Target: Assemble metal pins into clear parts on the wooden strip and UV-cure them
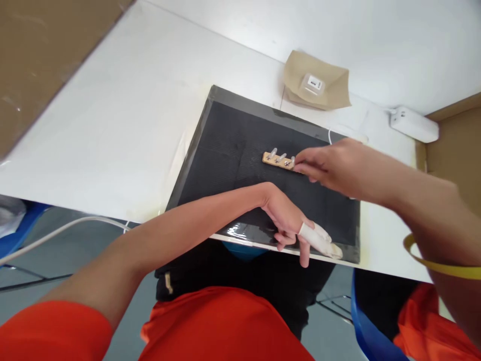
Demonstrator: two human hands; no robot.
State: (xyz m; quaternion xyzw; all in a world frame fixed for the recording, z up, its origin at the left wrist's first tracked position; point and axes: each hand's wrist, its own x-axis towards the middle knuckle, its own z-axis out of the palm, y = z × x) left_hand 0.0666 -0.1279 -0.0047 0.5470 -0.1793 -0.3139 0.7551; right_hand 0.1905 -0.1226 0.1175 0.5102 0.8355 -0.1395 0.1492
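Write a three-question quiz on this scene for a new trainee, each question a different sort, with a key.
1. True or false: the right hand is nearer the wooden strip than the left hand is.
2. Multiple choice: where does the clear labelled box sit?
A) Under the left hand
B) In the brown paper container
C) On the wooden strip
3. Fill in the colour: the band on the right arm is ____.

Key: 1. True. 2. B. 3. Yellow.
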